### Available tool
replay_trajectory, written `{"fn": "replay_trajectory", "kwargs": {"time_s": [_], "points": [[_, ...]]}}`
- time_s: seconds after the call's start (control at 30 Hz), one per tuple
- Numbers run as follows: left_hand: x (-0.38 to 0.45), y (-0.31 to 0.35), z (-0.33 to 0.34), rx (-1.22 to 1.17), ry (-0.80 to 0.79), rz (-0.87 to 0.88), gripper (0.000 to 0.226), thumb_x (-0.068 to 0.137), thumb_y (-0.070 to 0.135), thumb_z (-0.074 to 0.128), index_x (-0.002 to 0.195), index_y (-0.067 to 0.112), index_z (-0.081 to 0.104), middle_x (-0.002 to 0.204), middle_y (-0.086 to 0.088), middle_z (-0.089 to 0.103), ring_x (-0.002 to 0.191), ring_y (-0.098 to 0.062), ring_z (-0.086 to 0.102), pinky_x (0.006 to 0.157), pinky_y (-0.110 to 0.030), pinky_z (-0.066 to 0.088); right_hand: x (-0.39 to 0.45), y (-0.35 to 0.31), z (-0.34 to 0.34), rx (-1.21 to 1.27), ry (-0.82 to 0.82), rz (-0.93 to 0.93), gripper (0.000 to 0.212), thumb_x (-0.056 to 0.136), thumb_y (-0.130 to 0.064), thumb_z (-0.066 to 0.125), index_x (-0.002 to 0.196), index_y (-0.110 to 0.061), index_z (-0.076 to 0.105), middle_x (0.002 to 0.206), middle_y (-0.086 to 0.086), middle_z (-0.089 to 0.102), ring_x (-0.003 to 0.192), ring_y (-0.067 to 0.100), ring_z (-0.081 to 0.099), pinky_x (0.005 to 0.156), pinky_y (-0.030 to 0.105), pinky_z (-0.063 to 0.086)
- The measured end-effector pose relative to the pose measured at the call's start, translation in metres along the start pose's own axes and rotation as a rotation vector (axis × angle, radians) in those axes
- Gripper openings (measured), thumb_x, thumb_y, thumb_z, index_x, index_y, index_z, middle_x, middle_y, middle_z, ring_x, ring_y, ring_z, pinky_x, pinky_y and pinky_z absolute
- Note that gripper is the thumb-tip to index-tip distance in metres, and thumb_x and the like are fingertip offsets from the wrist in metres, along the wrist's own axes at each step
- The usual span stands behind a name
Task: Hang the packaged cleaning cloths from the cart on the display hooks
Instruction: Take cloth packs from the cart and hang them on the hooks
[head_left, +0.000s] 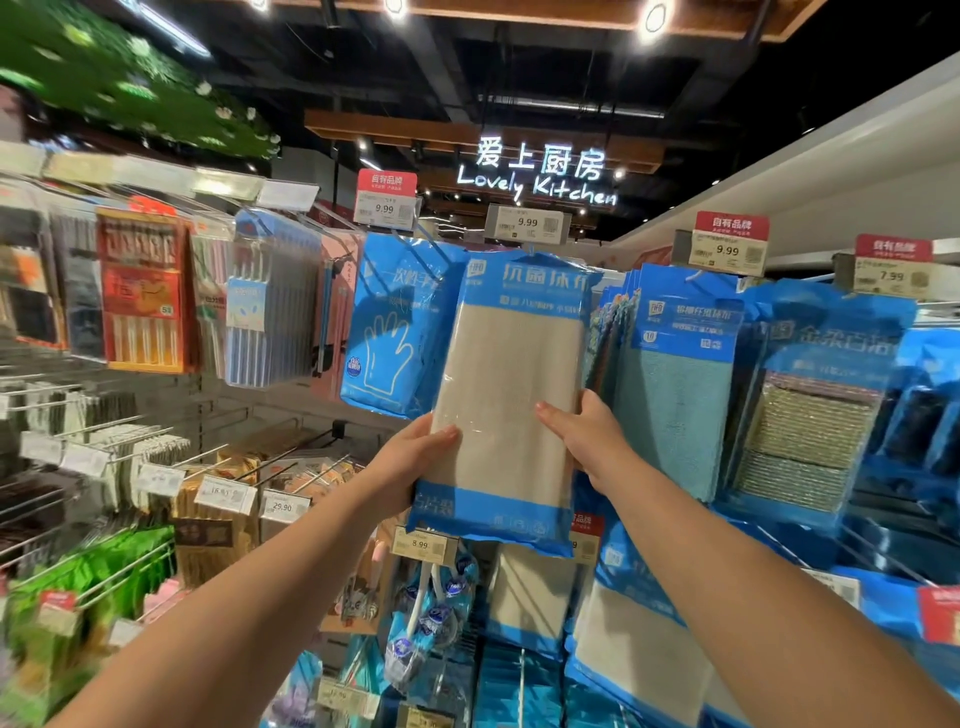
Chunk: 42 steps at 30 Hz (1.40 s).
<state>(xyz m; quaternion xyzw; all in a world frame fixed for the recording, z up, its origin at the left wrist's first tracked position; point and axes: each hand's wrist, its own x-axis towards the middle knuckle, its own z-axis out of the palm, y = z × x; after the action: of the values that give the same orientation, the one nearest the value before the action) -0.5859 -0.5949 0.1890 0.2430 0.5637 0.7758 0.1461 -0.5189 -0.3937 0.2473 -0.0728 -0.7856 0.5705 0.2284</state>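
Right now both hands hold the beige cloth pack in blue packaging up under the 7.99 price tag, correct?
Not quite. In the head view the left hand and right hand do hold the beige cloth pack in blue packaging, but its top sits under the grey 9.99 price tag, not a 7.99 one.

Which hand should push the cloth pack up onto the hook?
Probably the right hand: it grips the beige cloth pack higher up its edge, nearer the hook under the 9.99 price tag. The left hand steadies it lower down.

Glowing white "Lovely Kitchen" ceiling sign (537, 176) hangs above aisle. Blue disposable-glove pack (387, 332) beside red chopstick package (143, 291). Teal cloth pack (675, 395), metallic scouring-pad pack (810, 441) at right. Red-topped 9.99 price tag (385, 200) overhead.
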Motion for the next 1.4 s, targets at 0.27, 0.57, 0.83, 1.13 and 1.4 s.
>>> {"fn": "replay_trajectory", "kwargs": {"time_s": [0.27,0.57,0.83,1.13,1.4], "points": [[-0.008,-0.018,-0.009,0.006,-0.019,-0.021,0.026,0.097,0.020,0.048,0.123,0.020,0.054,0.115,-0.011,0.067,0.099,-0.028,0.065,0.084,-0.045,0.054,-0.008,0.006,0.004,-0.073,-0.029,-0.014,0.049,0.087,-0.030,0.068,0.130,-0.016,0.047,0.115,0.000,0.061,0.100,0.018,0.060,0.089,0.038,0.051],[-0.010,-0.017,-0.006,0.035,-0.018,-0.030,0.028,0.097,0.021,0.049,0.125,0.015,0.051,0.116,-0.013,0.064,0.096,-0.026,0.064,0.079,-0.041,0.055,-0.005,0.011,0.000,-0.049,-0.017,-0.005,0.034,0.087,-0.029,0.068,0.116,-0.020,0.051,0.108,-0.001,0.063,0.095,0.017,0.062,0.089,0.040,0.053],[0.012,0.000,0.008,0.214,0.138,0.025,0.029,0.090,0.018,0.057,0.118,0.020,0.053,0.115,-0.013,0.062,0.096,-0.025,0.062,0.086,-0.042,0.054,0.018,-0.002,0.003,-0.057,0.072,0.084,0.051,0.081,-0.035,0.074,0.119,-0.006,0.056,0.110,0.005,0.065,0.091,0.022,0.063,0.085,0.040,0.053],[0.016,0.014,0.010,0.479,0.236,-0.083,0.065,0.094,0.034,0.054,0.149,0.015,0.025,0.149,-0.010,0.038,0.132,-0.025,0.042,0.104,-0.035,0.036,0.029,0.017,0.019,-0.082,0.105,0.260,0.075,0.084,-0.041,0.070,0.140,0.000,0.038,0.136,0.012,0.051,0.122,0.033,0.051,0.100,0.039,0.043],[-0.022,-0.053,0.034,0.334,0.177,-0.196,0.046,0.096,0.031,0.052,0.138,0.016,0.042,0.136,-0.007,0.051,0.110,-0.022,0.052,0.078,-0.031,0.039,-0.074,0.091,-0.022,-0.207,0.068,0.385,0.028,0.089,-0.032,0.067,0.106,-0.011,0.060,0.090,0.003,0.059,0.087,0.016,0.054,0.073,0.020,0.044]]}}
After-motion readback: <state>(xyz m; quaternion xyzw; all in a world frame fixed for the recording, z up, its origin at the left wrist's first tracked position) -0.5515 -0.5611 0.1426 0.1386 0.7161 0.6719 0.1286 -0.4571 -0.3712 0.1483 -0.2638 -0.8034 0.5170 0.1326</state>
